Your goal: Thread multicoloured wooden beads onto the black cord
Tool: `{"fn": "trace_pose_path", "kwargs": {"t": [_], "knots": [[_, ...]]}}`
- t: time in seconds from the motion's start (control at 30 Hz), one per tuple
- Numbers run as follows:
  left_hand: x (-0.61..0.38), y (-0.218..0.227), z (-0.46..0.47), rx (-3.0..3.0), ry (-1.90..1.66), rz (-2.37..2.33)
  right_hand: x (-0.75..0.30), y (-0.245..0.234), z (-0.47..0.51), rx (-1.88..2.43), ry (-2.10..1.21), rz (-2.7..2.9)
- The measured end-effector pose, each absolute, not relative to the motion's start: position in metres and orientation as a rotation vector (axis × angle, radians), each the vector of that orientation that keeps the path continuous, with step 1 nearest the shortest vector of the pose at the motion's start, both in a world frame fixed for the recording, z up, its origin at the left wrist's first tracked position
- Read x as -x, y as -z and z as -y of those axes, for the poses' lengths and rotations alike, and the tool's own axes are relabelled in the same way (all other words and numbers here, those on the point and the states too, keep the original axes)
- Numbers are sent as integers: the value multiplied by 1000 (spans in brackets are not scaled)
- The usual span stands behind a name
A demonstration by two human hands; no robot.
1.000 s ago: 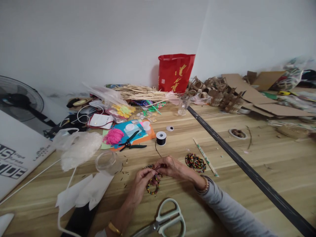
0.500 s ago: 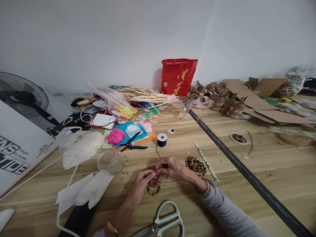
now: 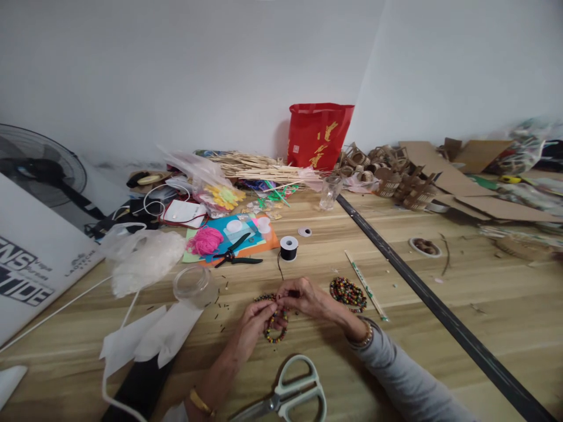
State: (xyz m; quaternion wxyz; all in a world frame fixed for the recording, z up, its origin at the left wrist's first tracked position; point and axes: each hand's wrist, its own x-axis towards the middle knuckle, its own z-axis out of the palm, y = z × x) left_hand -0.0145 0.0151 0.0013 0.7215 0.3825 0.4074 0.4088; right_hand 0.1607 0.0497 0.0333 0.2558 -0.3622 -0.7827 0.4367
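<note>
A string of small multicoloured beads [image 3: 275, 336] hangs in a loop from my left hand [image 3: 254, 321], whose thumb and fingers pinch it. My right hand [image 3: 303, 299] meets the left one at the fingertips, also pinching at the strand; the exact spot between the fingers is hidden. Black cord runs from a white spool [image 3: 288, 248] down toward my right hand. Another heap of beaded strands [image 3: 348, 294] lies on the table just right of that hand. Large pale-handled scissors [image 3: 294, 392] rest in front of me, below both hands.
Black pliers [image 3: 237, 253] and pink yarn [image 3: 206, 241] lie on coloured sheets. Left of my hands stand a clear jar [image 3: 193, 286] and white paper [image 3: 153, 340]. A straw-like stick [image 3: 366, 287] lies right. Behind are a red bag [image 3: 320, 136], a glass [image 3: 329, 193] and a small dish [image 3: 425, 247].
Both hands stay nearly in place, fingertips together. The hanging bead loop has shifted slightly up and to the right.
</note>
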Motion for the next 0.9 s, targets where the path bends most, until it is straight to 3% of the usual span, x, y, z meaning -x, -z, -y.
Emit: {"fn": "trace_pose_path", "kwargs": {"t": [0.9], "knots": [[17, -8, -15, -1167, -992, -1072, -163, -34, -53, 908, -1302, 2085]]}}
